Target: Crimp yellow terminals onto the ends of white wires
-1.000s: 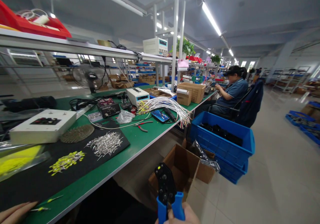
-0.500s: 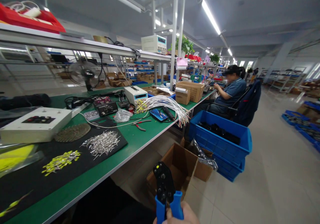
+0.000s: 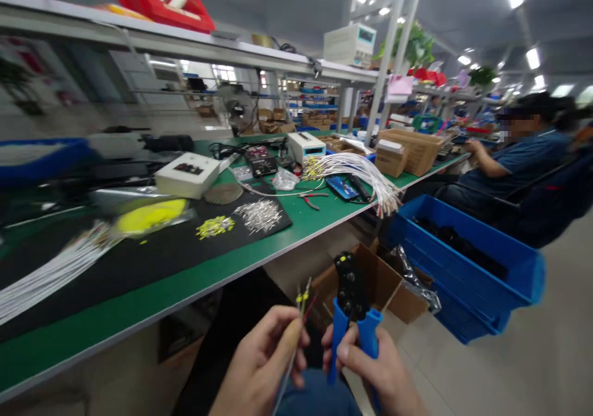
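Note:
In my left hand (image 3: 273, 357) a thin white cable (image 3: 286, 379) is pinched near its end. Its split wires point up; two carry yellow-sleeved terminals (image 3: 302, 295) and a red one sticks out to the side. My right hand (image 3: 370, 363) is wrapped around the blue handles of a crimping tool (image 3: 353, 298), whose black head points up and whose handles are spread apart. The two hands are side by side above my lap, with the wire ends just left of the tool. On the bench lie a pile of yellow-sleeved terminals (image 3: 214, 227) and a pile of bare silver terminals (image 3: 259, 215).
White cable bundles lie at the left (image 3: 60, 274) and far side (image 3: 359, 172) of the green bench (image 3: 245, 258). Red-handled pliers (image 3: 309, 202) rest near its edge. A cardboard box (image 3: 377, 274) and blue crates (image 3: 467, 261) stand on the floor. A co-worker (image 3: 504, 150) sits at right.
The view has swung left. My left hand has come into view with the cable and its terminals. The crimping tool stays in my right hand, handles still apart.

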{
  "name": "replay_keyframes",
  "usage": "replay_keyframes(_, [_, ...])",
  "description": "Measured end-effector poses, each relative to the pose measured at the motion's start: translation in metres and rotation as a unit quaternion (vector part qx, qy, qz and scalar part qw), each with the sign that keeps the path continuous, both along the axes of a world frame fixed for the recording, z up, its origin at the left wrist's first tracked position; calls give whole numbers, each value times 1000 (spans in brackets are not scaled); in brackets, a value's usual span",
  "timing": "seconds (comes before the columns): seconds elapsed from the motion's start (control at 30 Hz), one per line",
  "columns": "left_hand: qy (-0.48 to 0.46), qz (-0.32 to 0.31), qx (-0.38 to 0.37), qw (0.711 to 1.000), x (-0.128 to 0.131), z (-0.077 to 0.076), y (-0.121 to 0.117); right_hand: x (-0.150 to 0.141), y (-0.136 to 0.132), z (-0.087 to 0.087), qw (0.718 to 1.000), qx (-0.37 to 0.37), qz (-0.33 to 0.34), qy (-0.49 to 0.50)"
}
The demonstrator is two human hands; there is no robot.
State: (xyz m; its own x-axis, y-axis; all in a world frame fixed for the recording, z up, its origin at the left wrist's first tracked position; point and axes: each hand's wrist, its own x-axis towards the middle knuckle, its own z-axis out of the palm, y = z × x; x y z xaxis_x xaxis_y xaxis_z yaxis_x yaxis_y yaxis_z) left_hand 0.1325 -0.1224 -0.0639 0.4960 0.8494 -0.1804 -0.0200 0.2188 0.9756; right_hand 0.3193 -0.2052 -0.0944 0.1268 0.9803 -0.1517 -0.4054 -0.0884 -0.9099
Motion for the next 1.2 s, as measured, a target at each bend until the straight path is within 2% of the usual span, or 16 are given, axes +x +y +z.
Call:
replay_keyframes(0.13, [-73, -6, -33, 997, 18, -1, -6, 3, 7, 5, 994, -9, -34, -104])
replay_keyframes(0.27, [-110, -10, -47, 993, 20, -2, -13, 4, 14, 8, 987, -7, -38, -156])
replay_keyframes(0.43, [-115, -25, -48, 992, 21, -2, -20, 4, 22, 9, 985, -2, -72, -155])
replay_keyframes(0.63, [-119, -39, -43, 991, 21, -1, -24, 5, 25, 9, 982, 16, -53, -180])
replay_keyframes(0.9, [-166, 8, -72, 983, 24, -7, -28, 2, 24, 11, 985, 15, -46, -168])
replay_keyframes(1.03, [-138, 11, -64, 988, 25, -6, -28, -1, 25, 12, 985, 17, -49, -167])
replay_keyframes(1.2, [-102, 34, -34, 994, 23, -5, -25, 0, 25, 20, 974, 28, -34, -224])
